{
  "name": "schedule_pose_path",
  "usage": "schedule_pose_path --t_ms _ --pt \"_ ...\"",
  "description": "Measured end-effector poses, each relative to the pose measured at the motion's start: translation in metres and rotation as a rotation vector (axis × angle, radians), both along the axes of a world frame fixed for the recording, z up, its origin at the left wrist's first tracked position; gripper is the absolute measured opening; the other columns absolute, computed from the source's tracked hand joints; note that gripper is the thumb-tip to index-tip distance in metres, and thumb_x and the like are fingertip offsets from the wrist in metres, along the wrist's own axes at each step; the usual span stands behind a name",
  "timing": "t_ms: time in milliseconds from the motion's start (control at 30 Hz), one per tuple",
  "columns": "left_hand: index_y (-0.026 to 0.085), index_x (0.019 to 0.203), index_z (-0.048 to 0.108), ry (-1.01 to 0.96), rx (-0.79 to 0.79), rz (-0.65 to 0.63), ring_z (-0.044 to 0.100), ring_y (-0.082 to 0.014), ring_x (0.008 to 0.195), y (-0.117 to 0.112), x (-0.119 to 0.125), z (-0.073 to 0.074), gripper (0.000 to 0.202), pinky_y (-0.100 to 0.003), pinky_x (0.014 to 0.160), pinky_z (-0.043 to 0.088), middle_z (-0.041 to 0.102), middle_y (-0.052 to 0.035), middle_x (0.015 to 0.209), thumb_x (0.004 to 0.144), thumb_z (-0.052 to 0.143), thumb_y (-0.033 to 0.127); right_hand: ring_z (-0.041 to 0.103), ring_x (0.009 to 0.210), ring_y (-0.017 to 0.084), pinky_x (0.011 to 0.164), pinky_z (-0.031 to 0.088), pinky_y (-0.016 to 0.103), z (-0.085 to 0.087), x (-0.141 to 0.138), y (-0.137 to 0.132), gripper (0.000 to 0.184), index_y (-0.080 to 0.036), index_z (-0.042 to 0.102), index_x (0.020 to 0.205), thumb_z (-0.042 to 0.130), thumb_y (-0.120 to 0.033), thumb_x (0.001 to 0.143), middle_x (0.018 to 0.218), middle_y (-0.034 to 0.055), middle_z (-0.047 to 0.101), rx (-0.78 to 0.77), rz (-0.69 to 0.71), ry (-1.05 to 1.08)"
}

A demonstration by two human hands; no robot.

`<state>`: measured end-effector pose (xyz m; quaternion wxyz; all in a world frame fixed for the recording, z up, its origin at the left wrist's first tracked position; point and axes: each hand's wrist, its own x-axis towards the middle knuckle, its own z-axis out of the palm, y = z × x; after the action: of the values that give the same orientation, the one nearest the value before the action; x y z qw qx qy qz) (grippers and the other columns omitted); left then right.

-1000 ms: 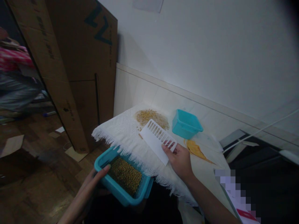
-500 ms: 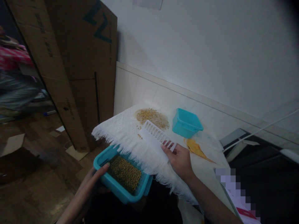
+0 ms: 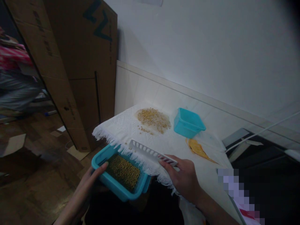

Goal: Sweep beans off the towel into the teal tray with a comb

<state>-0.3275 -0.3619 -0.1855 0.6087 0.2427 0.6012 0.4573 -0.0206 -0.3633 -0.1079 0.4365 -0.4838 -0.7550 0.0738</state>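
Observation:
My left hand (image 3: pixel 97 175) is closed on the near left rim of a blue plastic basket (image 3: pixel 112 184), thumb over the edge. Round yellowish beans, likely soybeans (image 3: pixel 124 172), lie inside it, held just below the table's fringed edge. My right hand (image 3: pixel 182 175) grips one end of a white slotted plastic piece (image 3: pixel 150 153), tilted nearly edge-on above the cloth's front edge. Behind it, a pile of beans (image 3: pixel 152 118) sits on a damp patch of the white fringed cloth (image 3: pixel 117 125), with a few loose ones in front.
A second blue container (image 3: pixel 189 123) stands at the back of the table, with a crumpled yellow cloth (image 3: pixel 198 148) before it. A tall cardboard box (image 3: pixel 84 62) rises at the left. Beyond it is a person in a red-patterned top (image 3: pixel 14 57). A white cable (image 3: pixel 257 132) crosses at right.
My right hand has drawn the white slotted piece from beside the bean pile back toward the cloth's front edge and tipped it. The left hand still holds the basket.

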Motion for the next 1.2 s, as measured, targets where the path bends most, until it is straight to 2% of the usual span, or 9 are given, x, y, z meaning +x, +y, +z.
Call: schedule_pose_path --t_ms 100,233,333,467,600,700,833,1067,1200 --pt "0.022 0.142 0.068 -0.023 0.013 0.006 0.075 -0.0379 0.107 -0.001 0.0 0.0 0.075 -0.041 0.067 0.069 0.077 -0.0149 0.123 0.081 0.087 0.062 0.08 0.062 0.019 0.06 0.059 0.022 0.002 0.003 0.003 0.02 -0.018 0.087 0.097 0.07 -0.029 0.098 0.079 0.0058 0.086 0.007 -0.052 -0.008" --pt "0.021 0.144 0.066 -0.037 0.009 -0.007 0.07 -0.0419 0.118 -0.001 -0.001 -0.003 0.082 -0.042 0.067 0.069 0.072 -0.0179 0.134 0.078 0.088 0.065 0.073 0.054 0.02 0.052 0.054 0.025 0.0 0.008 0.042 0.029 -0.016 0.085 0.088 0.069 -0.039 0.096 0.069 0.0063 0.081 -0.029 -0.238 0.044" --pt "0.023 0.147 0.064 -0.032 0.0 -0.019 0.071 -0.042 0.116 -0.001 -0.002 -0.004 0.08 -0.044 0.069 0.069 0.071 -0.0177 0.136 0.082 0.086 0.063 0.076 0.062 0.024 0.057 0.056 0.029 -0.003 0.004 0.072 0.033 -0.016 0.084 0.086 0.067 -0.044 0.093 0.074 0.0088 0.083 -0.061 -0.307 0.085" --pt "0.023 0.149 0.06 -0.027 0.0 -0.051 0.072 -0.0418 0.117 -0.001 -0.003 -0.002 0.077 -0.046 0.074 0.071 0.069 -0.019 0.141 0.087 0.081 0.062 0.078 0.069 0.027 0.066 0.058 0.032 -0.005 -0.005 0.088 0.031 -0.017 0.084 0.09 0.067 -0.042 0.091 0.08 0.0098 0.085 -0.087 -0.333 0.119" --pt "0.021 0.148 0.06 -0.03 0.017 -0.051 0.068 -0.043 0.127 -0.002 -0.001 -0.001 0.073 -0.04 0.069 0.07 0.064 -0.0198 0.152 0.089 0.08 0.059 0.079 0.07 0.026 0.065 0.057 0.031 -0.005 -0.009 0.089 0.028 -0.016 0.084 0.09 0.068 -0.041 0.09 0.078 0.0088 0.084 -0.134 -0.316 0.121" --pt "0.021 0.144 0.064 -0.036 0.035 -0.023 0.067 -0.0429 0.129 -0.003 0.001 -0.001 0.078 -0.038 0.068 0.069 0.068 -0.0175 0.148 0.082 0.084 0.065 0.079 0.069 0.027 0.064 0.056 0.032 -0.003 -0.011 0.089 0.031 -0.016 0.083 0.089 0.068 -0.043 0.09 0.079 0.0093 0.084 -0.141 -0.293 0.126" --pt "0.02 0.145 0.063 -0.042 0.028 -0.032 0.071 -0.0422 0.122 -0.004 0.001 -0.002 0.086 -0.04 0.069 0.069 0.07 -0.0185 0.146 0.078 0.086 0.068 0.081 0.071 0.03 0.064 0.056 0.034 -0.001 -0.015 0.089 0.034 -0.015 0.084 0.091 0.067 -0.044 0.09 0.082 0.011 0.086 -0.145 -0.268 0.145" --pt "0.02 0.142 0.067 -0.02 0.037 -0.015 0.07 -0.0441 0.125 -0.004 0.001 0.001 0.09 -0.042 0.07 0.07 0.07 -0.0186 0.149 0.072 0.087 0.073 0.081 0.072 0.028 0.065 0.059 0.033 0.004 -0.017 0.076 0.032 -0.017 0.084 0.092 0.067 -0.045 0.09 0.082 0.0094 0.086 -0.126 -0.241 0.136" --pt "0.022 0.145 0.065 -0.036 0.029 -0.031 0.072 -0.0413 0.125 -0.003 0.001 -0.001 0.083 -0.038 0.07 0.07 0.069 -0.0177 0.152 0.079 0.085 0.068 0.08 0.068 0.027 0.062 0.057 0.032 0.005 -0.014 0.067 0.034 -0.018 0.083 0.086 0.066 -0.047 0.091 0.08 0.0098 0.085 -0.107 -0.26 0.125"
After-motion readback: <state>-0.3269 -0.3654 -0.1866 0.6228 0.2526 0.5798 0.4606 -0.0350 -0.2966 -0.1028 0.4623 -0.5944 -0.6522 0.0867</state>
